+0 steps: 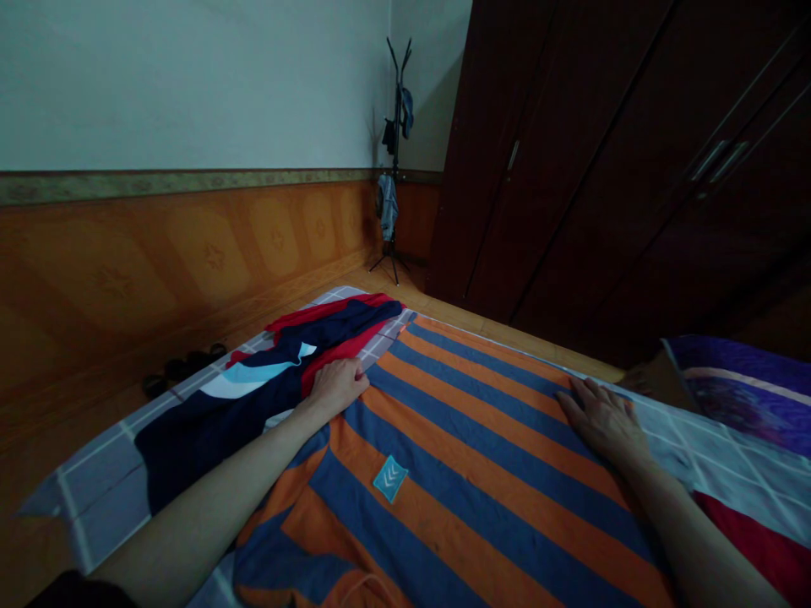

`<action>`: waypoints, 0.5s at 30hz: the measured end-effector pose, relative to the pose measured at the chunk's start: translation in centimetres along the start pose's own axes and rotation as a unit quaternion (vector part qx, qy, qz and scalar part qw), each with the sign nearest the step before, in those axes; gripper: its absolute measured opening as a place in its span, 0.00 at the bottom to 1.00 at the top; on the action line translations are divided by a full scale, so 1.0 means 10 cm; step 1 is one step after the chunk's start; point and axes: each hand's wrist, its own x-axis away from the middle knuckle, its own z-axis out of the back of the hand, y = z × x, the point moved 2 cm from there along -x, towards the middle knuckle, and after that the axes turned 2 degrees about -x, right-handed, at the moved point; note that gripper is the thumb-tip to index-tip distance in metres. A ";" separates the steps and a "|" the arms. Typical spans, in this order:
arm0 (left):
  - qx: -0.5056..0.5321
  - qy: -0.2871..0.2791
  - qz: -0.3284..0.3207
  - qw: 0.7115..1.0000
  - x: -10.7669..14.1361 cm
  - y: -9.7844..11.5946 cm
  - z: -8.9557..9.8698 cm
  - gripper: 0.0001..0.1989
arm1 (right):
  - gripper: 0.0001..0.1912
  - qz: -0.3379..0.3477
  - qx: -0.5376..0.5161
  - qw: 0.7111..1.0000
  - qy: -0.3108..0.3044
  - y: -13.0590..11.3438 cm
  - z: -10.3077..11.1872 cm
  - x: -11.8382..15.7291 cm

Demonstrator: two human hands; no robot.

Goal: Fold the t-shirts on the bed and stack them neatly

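Observation:
An orange and blue striped shirt (469, 439) lies spread out over a grey checked sheet (107, 490), with a small teal patch (390, 479) on it. My left hand (338, 384) is closed at the shirt's left edge, its fingers curled down onto the fabric. Over at the right edge, my right hand (601, 418) rests on the striped cloth with its fingers stretched out and apart. Left of my left hand lies a navy garment (190, 447) with white and light blue parts, on top of a red one (373, 338).
A black coat stand (397, 152) with clothes on it stands in the far corner. Dark wardrobes (570, 169) line the right side. A purple cloth (748, 388) is at the right, and red fabric (753, 532) lies near my right forearm. Dark shoes (183, 367) sit by the left wall.

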 end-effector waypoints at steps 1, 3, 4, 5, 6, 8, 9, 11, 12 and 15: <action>-0.005 0.006 -0.006 1.000 0.02 0.02 0.01 0.09 | 0.30 -0.002 0.000 1.000 -0.004 -0.01 0.02 0.01; -0.009 0.029 -0.046 0.998 0.07 0.09 0.05 0.13 | 0.29 -0.007 -0.004 1.000 -0.013 -0.06 0.07 0.02; -0.006 0.045 -0.085 0.995 0.10 0.13 0.06 0.16 | 0.29 -0.010 -0.008 1.000 -0.020 -0.09 0.11 0.03; -0.001 0.058 -0.135 0.989 0.12 0.17 0.06 0.18 | 0.28 -0.014 -0.011 0.999 -0.027 -0.12 0.16 0.04; 0.004 0.063 -0.188 0.980 0.15 0.21 0.05 0.20 | 0.28 -0.018 -0.013 0.999 -0.033 -0.15 0.23 0.04; 0.012 0.040 -0.268 0.962 0.18 0.25 -0.01 0.22 | 0.26 -0.028 -0.013 0.999 -0.043 -0.22 0.37 0.04; 0.013 0.010 -0.285 0.958 0.19 0.24 -0.05 0.23 | 0.26 -0.033 -0.011 0.998 -0.046 -0.27 0.45 0.04; 0.006 -0.054 -0.284 0.957 0.19 0.20 -0.15 0.27 | 0.25 -0.042 -0.008 0.998 -0.049 -0.42 0.61 0.05; 0.001 -0.075 -0.278 0.958 0.18 0.18 -0.20 0.29 | 0.26 -0.045 -0.008 0.998 -0.049 -0.54 0.69 0.07; -0.017 -0.088 -0.274 0.957 0.16 0.11 -0.29 0.31 | 0.28 -0.008 -0.023 0.998 -0.052 -1.19 0.88 0.23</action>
